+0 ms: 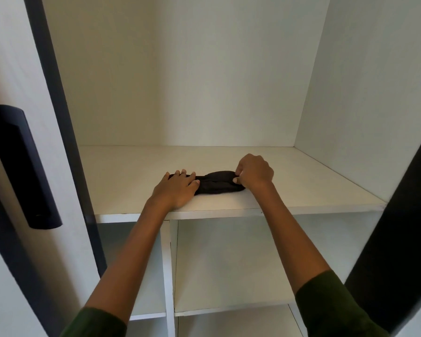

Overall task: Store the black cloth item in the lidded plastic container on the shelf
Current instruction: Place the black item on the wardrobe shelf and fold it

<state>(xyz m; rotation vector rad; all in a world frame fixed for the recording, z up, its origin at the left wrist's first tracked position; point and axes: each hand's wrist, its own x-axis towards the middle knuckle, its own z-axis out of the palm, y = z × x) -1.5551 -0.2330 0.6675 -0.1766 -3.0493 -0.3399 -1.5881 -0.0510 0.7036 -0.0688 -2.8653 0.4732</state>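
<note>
Black cloth: right grip pinching, left flat.

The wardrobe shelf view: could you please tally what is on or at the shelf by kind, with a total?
Black cloth items: 1, the black cloth lying on the white shelf
Hands: 2, the left hand flat on one end of the cloth, the right hand pinching the other end
Lidded plastic containers: 0 in view
Total: 3
</note>
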